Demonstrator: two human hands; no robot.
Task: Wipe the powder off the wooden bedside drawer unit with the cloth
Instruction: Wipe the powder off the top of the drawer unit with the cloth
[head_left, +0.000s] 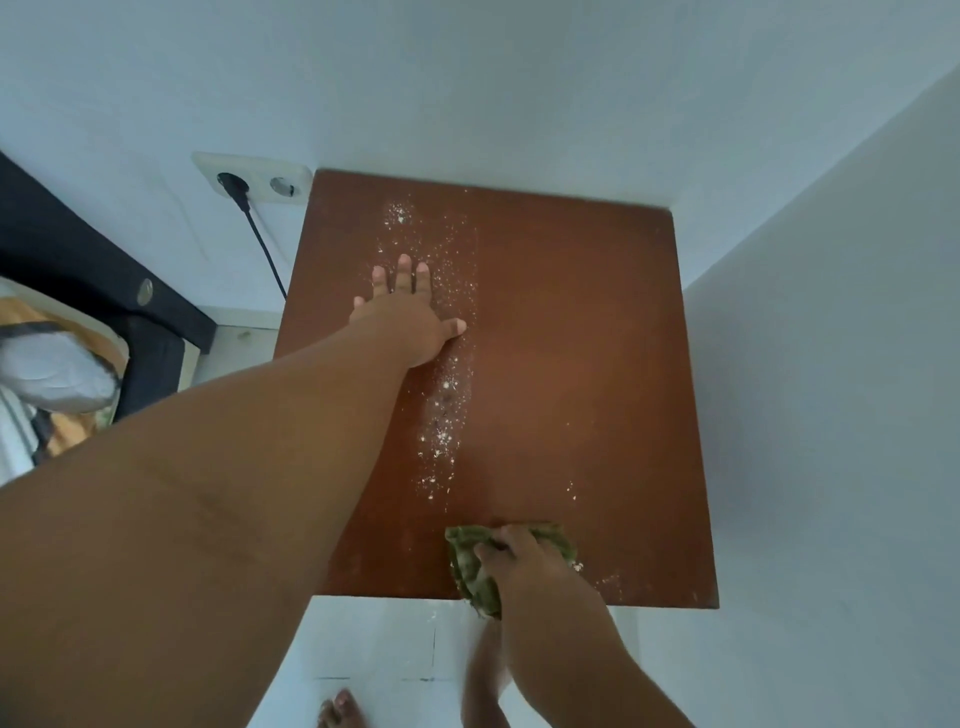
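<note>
Your right hand (511, 553) is clamped on the green cloth (470, 564) at the near edge of the wooden drawer unit (571, 332). Your left hand (410, 322) lies flat, fingers spread, farther back on its top. A strip of white powder (449, 395) runs between them. A wall socket (254, 179) sits behind left.

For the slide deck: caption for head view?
Right hand wipes cloth across powder on drawer unit.
</note>
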